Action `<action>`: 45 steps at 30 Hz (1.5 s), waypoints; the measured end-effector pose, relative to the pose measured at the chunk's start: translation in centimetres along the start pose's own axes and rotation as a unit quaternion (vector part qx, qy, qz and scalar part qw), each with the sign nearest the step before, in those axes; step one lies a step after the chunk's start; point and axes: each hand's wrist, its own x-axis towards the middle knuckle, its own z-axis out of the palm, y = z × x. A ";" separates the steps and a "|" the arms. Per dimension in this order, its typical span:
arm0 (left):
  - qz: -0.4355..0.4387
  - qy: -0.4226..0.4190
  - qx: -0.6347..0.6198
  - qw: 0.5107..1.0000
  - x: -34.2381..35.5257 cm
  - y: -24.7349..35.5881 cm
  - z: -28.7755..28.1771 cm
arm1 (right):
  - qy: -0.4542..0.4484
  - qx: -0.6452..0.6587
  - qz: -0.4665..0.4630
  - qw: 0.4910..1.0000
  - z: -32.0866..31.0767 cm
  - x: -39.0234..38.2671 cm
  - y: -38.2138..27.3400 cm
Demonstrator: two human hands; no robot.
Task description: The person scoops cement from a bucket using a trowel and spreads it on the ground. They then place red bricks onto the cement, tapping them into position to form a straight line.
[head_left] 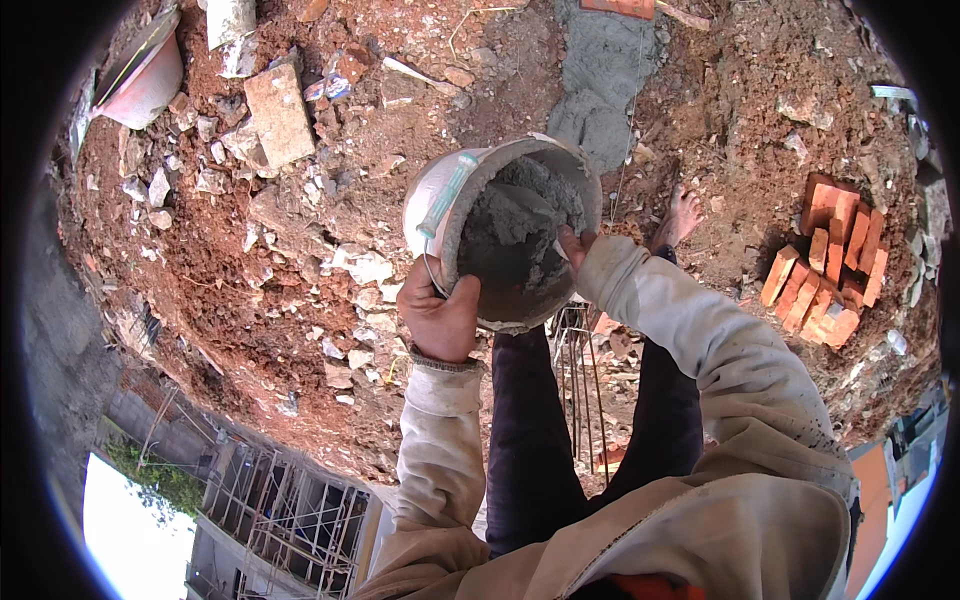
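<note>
A round, light-coloured bucket (418,205) is tilted in front of me, its mouth turned toward me and its rim smeared with cement. Wet grey mortar (510,225) lies inside. My left hand (440,312) is closed on the bucket's lower left rim, thumb over the edge. The wire handle with its pale green grip (448,195) hangs along that side. At the right rim my right hand (577,248) is closed, its fingers partly hidden by the sleeve; a small pale edge shows beside them. Beyond the bucket, a strip of grey mortar (600,90) lies on the soil.
A taut string (628,130) runs along the mortar strip, with a brick (620,6) at its far end. Stacked red bricks (825,260) lie at right. Steel rods (580,380) stand between my legs. A bare foot (680,217) and another bucket (145,80) are on rubble-strewn soil.
</note>
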 end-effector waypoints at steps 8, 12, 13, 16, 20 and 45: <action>0.105 -0.064 -0.006 0.992 -0.3 4.9 4.5 | 0.005 0.067 0.038 0.997 -1.2 3.0 3.7; 0.097 -0.077 -0.037 0.992 0.0 9.0 4.6 | 0.021 0.248 -0.107 0.963 1.7 -0.4 0.5; 0.112 -0.088 -0.013 0.990 0.0 9.7 4.3 | 0.022 0.281 -0.128 0.951 1.9 -1.0 -0.2; 0.114 -0.110 0.024 0.987 -0.2 10.6 2.0 | -0.024 0.306 -0.114 0.945 0.9 -2.1 -2.2; 0.104 -0.098 0.054 0.988 -0.8 11.8 0.3 | 0.005 0.211 -0.145 0.967 -0.5 -0.5 -3.5; -0.028 0.126 0.028 0.991 1.5 -2.7 -11.1 | -0.132 0.703 0.122 0.689 9.5 -11.0 -1.4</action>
